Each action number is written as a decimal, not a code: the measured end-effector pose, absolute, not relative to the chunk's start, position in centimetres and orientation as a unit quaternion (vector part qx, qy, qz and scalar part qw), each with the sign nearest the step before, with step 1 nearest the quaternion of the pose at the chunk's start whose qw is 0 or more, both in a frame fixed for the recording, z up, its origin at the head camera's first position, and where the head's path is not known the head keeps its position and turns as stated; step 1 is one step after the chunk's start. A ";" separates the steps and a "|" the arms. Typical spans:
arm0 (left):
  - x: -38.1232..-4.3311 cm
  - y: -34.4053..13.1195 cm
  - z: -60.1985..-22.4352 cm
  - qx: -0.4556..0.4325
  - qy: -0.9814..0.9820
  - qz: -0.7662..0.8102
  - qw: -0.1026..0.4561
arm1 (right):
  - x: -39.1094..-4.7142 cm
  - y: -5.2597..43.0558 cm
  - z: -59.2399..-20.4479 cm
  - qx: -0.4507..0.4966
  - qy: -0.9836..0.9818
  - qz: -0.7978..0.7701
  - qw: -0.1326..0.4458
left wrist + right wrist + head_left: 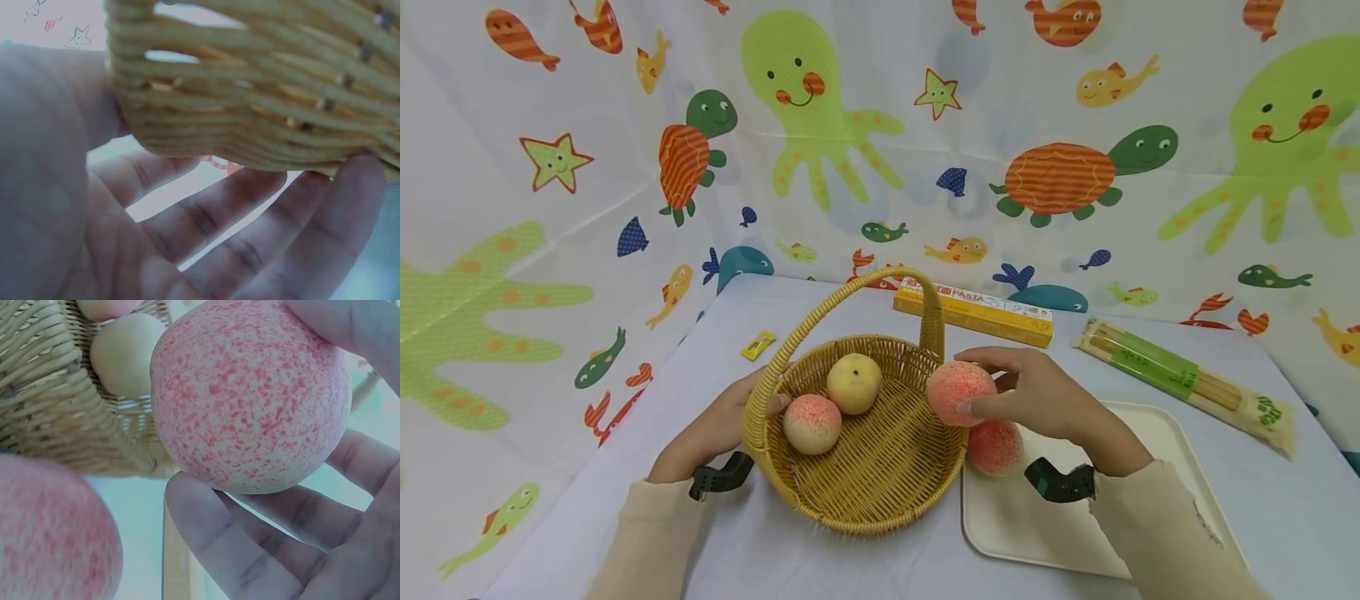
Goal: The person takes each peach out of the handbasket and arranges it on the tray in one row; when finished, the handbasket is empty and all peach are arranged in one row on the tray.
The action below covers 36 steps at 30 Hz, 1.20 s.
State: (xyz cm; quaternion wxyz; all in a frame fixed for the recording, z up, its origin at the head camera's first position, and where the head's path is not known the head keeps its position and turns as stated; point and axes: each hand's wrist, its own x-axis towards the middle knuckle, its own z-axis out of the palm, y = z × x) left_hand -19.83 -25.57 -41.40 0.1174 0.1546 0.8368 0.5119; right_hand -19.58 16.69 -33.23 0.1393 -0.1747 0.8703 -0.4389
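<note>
A woven wicker basket (880, 479) with a tall arched handle stands mid-table. My left hand (730, 417) grips its left side, thumb over the rim; in the left wrist view the fingers (237, 225) spread under the wicker. Between the thumb and fingers of my right hand (1037, 396) is a pink-speckled peach (958, 393), held at the basket's right rim. Inside the basket lie another peach (812, 424) and a pale yellow round fruit (853, 383). One more pink peach (996, 447) sits below the right hand, at the tray's left edge, beside the basket.
A cream tray (1037, 525) lies right of the basket, partly under the right forearm. Behind stand a yellow pasta box (973, 312) and, farther right, a pack of noodles (1187, 379). A small yellow packet (757, 345) lies at back left. A printed curtain (880, 83) closes the back.
</note>
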 end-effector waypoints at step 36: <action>-19.8 -25.7 -41.6 0.178 0.845 0.496 0.094 | -15.8 24.6 -38.1 -0.015 0.864 -0.501 0.043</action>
